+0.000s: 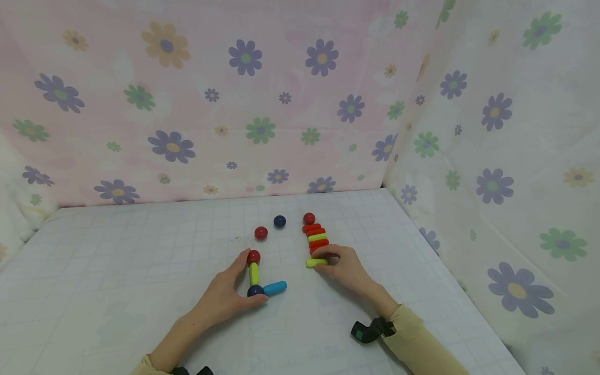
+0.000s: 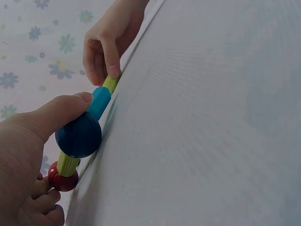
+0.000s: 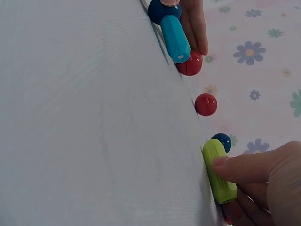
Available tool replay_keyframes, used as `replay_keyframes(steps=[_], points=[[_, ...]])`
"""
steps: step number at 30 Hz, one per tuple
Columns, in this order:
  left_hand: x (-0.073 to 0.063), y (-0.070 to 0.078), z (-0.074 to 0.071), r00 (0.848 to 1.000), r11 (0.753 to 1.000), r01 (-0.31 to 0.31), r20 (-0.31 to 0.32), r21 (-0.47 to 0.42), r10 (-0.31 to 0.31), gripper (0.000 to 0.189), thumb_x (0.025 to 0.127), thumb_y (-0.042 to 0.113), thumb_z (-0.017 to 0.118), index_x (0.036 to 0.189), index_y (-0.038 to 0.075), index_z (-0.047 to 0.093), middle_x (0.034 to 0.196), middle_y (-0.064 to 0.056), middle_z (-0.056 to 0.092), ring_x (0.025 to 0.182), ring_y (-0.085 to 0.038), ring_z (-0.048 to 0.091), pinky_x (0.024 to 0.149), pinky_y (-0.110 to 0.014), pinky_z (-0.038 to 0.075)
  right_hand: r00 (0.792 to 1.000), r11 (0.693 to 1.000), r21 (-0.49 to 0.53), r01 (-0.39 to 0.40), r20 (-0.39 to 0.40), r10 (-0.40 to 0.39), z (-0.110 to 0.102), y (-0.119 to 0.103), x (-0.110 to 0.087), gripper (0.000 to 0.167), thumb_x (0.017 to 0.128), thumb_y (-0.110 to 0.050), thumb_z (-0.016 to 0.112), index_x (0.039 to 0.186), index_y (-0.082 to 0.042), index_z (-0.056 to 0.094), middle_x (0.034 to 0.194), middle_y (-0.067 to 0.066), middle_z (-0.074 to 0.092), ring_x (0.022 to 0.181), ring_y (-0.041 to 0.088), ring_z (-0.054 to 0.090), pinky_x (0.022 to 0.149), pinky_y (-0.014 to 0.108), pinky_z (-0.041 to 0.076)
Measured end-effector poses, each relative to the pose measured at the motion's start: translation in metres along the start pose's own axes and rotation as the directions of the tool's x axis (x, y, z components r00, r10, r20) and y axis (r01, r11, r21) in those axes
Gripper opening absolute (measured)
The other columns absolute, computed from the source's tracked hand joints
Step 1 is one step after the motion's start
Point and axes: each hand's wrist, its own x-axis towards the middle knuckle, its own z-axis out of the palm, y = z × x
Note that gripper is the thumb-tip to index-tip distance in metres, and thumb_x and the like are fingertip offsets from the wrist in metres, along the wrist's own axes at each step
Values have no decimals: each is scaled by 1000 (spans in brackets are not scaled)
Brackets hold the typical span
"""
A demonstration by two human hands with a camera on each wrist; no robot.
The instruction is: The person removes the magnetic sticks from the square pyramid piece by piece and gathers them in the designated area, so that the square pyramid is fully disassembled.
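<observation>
My left hand (image 1: 224, 294) holds a joined piece of toy building rods and balls between thumb and fingers. Its dark blue ball (image 2: 79, 134) lies by the thumb, and a yellow-green rod (image 1: 254, 274) links it to a red ball (image 1: 253, 257) at the fingertips. From the blue ball a light blue rod (image 1: 275, 288) sticks out to the right. My right hand (image 1: 344, 268) pinches a separate yellow-green rod (image 3: 217, 172) between thumb and fingers, at the near end of a row of red and yellow-green rods (image 1: 317, 237).
Beyond the hands lie a loose red ball (image 1: 261, 233) and a loose dark blue ball (image 1: 279, 221). Another red ball (image 1: 309, 218) sits at the row's far end. A white cloth covers the table (image 1: 117, 260); flowered curtains (image 1: 281, 104) stand behind and to the right.
</observation>
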Motion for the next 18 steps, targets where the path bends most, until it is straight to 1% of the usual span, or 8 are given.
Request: replay_keyframes(steps=[12,18], points=[[1,-2,0,1000,1000,-4,1,-1,4,113,73,60,82,160,15,25,162,-7,34,148,-33,34,111,-59,39,1000,1000,4,23,-12,-23,-1,-3,0,25,85,-9,78,108,-20,75,103,-8,72,96,14,64,88,28,55],[1,-3,1,1000,1000,-6,4,-7,6,113,73,60,82,160,16,24,162,-7,33,148,-32,34,112,-59,38,999,999,1,43,-3,-43,-4,-6,0,25,86,-11,78,109,-20,74,103,-9,73,98,14,64,92,36,55]])
